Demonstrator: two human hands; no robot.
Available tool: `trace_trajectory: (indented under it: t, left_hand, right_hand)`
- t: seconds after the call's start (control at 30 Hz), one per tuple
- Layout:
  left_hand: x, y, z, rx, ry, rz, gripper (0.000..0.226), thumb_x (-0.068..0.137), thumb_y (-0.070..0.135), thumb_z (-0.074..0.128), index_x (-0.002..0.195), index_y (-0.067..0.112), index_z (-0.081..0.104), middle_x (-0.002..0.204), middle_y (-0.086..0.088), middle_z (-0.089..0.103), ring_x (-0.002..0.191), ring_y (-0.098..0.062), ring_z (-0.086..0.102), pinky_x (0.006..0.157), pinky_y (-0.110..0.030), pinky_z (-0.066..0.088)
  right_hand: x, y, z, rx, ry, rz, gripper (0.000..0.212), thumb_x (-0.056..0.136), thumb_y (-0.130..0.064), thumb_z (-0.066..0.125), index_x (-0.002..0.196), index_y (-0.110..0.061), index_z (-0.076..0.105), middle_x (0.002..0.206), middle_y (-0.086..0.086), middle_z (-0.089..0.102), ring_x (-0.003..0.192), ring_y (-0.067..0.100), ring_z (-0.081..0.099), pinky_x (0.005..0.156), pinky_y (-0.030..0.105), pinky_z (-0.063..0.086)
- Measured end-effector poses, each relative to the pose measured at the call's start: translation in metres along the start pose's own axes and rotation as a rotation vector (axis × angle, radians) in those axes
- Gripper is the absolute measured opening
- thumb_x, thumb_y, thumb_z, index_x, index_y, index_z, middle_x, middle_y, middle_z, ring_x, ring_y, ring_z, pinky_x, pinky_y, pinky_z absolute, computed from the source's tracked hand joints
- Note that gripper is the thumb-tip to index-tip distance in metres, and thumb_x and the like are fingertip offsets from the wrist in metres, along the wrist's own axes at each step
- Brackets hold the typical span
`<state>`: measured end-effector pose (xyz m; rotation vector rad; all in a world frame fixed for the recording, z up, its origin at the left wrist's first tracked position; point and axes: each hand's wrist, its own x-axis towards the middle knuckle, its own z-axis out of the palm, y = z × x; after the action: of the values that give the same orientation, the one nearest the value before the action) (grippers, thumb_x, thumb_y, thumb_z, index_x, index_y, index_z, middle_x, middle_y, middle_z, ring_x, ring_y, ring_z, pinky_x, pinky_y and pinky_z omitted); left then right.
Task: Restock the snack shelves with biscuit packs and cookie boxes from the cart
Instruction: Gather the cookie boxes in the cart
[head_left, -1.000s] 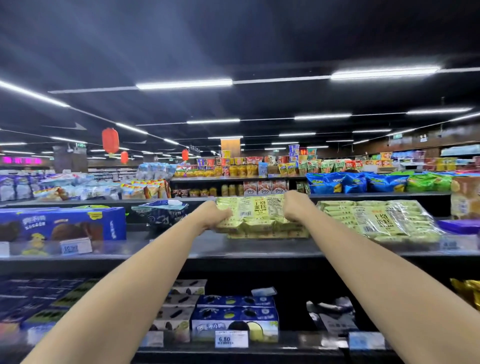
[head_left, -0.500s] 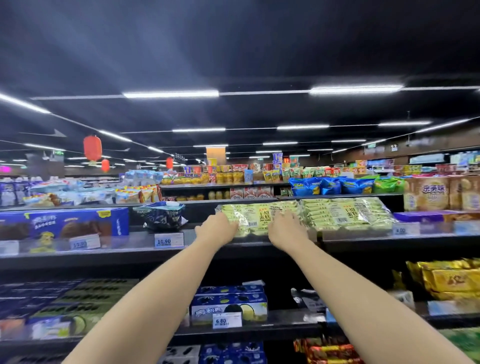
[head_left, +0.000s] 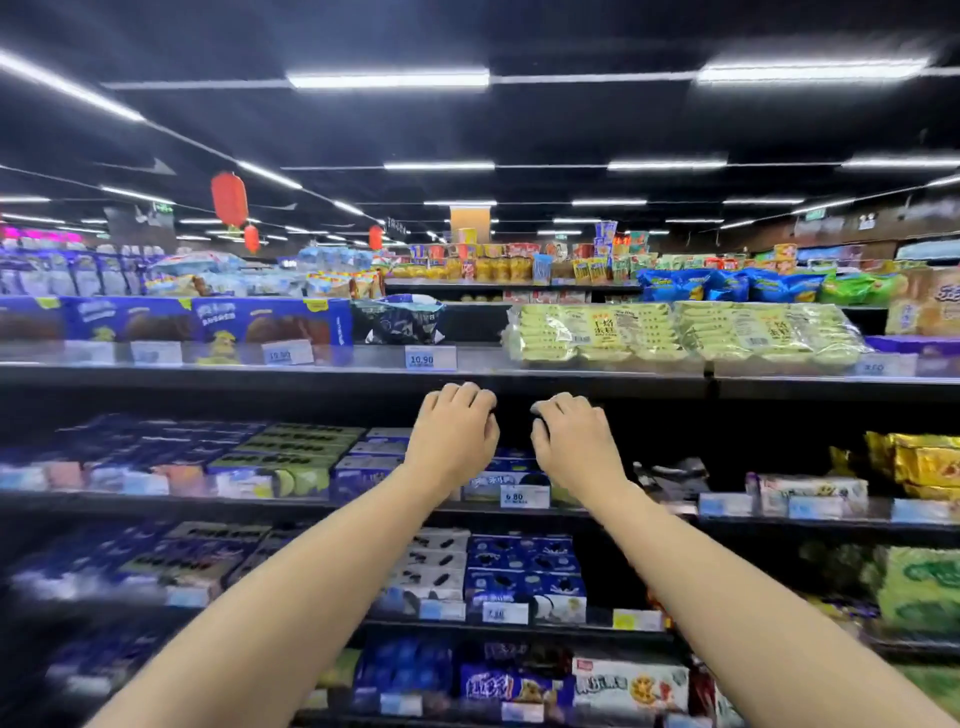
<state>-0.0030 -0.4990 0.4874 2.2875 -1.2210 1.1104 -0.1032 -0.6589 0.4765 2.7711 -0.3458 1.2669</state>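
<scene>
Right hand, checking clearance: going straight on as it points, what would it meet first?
The right hand would probably meet the top shelf's front edge, under the yellow-green snack packs; depth unclear.

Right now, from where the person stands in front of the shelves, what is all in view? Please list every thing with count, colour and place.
Biscuit packs: two bundles, pale yellow-green, top shelf, right of centre, side by side.
Large cookie boxes: a row, count unclear, blue, top shelf, left.
Dark bag: one, dark blue, top shelf, between boxes and packs.
Small cookie boxes: many, blue and white, lower shelves.
Gold packs: a few, gold, second shelf, far right.
Price tags: many, white, shelf edges.
Lanterns: three, red, under ceiling, left.
Left hand: below top shelf edge, fingers curled, holding nothing.
Right hand: beside it, fingers curled, holding nothing.
</scene>
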Motion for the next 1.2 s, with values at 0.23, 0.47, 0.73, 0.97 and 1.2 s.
trace_trajectory:
  t: [0.23, 0.47, 0.73, 0.97, 1.2]
  left_hand:
    - [-0.149, -0.082, -0.015, 0.106, -0.263, -0.112, 0.031, 0.099, 0.032, 0.046, 0.122, 0.017, 0.059, 0.117, -0.003, 0.061, 0.110, -0.028, 0.056, 0.098, -0.041, 0.041]
    - [-0.299, -0.152, -0.036, 0.198, -0.537, -0.346, 0.029, 0.097, 0.033, 0.047, 0.120, 0.019, 0.058, 0.115, -0.004, 0.061, 0.109, -0.029, 0.056, 0.094, -0.042, 0.040]
    - [-0.410, -0.192, -0.064, 0.251, -0.775, -0.508, 0.029, 0.095, 0.033, 0.045, 0.116, 0.020, 0.060, 0.114, -0.005, 0.063, 0.106, -0.031, 0.060, 0.088, -0.042, 0.047]
    - [-0.447, -0.208, -0.043, 0.220, -0.842, -0.544, 0.029, 0.095, 0.031, 0.043, 0.115, 0.020, 0.061, 0.113, -0.004, 0.063, 0.104, -0.030, 0.060, 0.084, -0.040, 0.046]
    - [-0.511, -0.224, 0.013, 0.068, -1.013, -0.563, 0.028, 0.096, 0.031, 0.040, 0.115, 0.022, 0.059, 0.111, -0.004, 0.060, 0.106, -0.031, 0.058, 0.086, -0.040, 0.043]
  right_hand:
    - [-0.066, -0.120, 0.081, 0.142, -0.254, -0.154, 0.030, 0.099, -0.028, 0.046, 0.122, -0.017, 0.063, 0.115, 0.004, 0.062, 0.108, 0.026, 0.058, 0.088, 0.042, 0.047]
    - [-0.137, -0.244, 0.150, 0.348, -0.601, -0.343, 0.032, 0.100, -0.027, 0.044, 0.127, -0.018, 0.059, 0.119, 0.005, 0.060, 0.111, 0.029, 0.058, 0.089, 0.043, 0.047]
    - [-0.200, -0.330, 0.205, 0.446, -1.014, -0.541, 0.033, 0.098, -0.021, 0.043, 0.126, -0.017, 0.059, 0.120, 0.014, 0.059, 0.111, 0.035, 0.059, 0.091, 0.044, 0.050]
    - [-0.229, -0.355, 0.256, 0.505, -1.174, -0.503, 0.034, 0.097, -0.018, 0.045, 0.126, -0.014, 0.062, 0.127, 0.017, 0.061, 0.118, 0.034, 0.058, 0.095, 0.041, 0.049]
    - [-0.298, -0.357, 0.306, 0.477, -1.365, -0.300, 0.027, 0.096, -0.020, 0.050, 0.117, -0.010, 0.064, 0.124, 0.020, 0.065, 0.116, 0.034, 0.060, 0.091, 0.037, 0.047]
